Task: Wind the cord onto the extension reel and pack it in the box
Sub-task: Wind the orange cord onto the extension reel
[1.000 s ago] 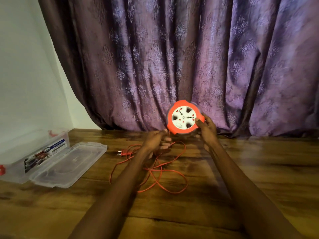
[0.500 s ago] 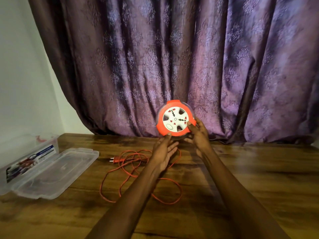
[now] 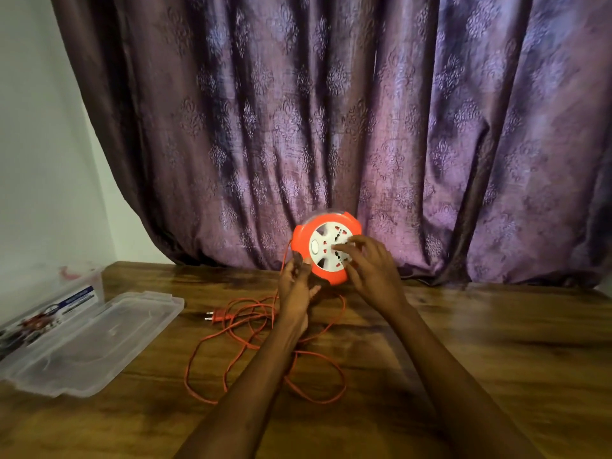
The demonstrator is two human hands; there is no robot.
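The extension reel (image 3: 303, 241), orange with a white socket hub, stands upright above the table's far edge, in front of the curtain. My left hand (image 3: 295, 290) grips its lower left rim, thumb on the orange edge. My right hand (image 3: 370, 270) lies across the front, fingertips on the white hub. The orange cord (image 3: 265, 351) drops from the reel's left side past my left hand and lies in loose loops on the table. Its plug (image 3: 217, 317) rests at the left of the loops. The clear plastic box (image 3: 71, 294) stands open at the far left.
The box's clear lid (image 3: 96, 341) lies flat on the wooden table (image 3: 496, 359), hinged toward me beside the box. A purple patterned curtain (image 3: 331, 127) hangs right behind the reel. A white wall (image 3: 39, 144) fills the left.
My right hand slid from the reel's right rim onto the white hub. My left hand rose from the cord to the lower left rim. The hub has turned.
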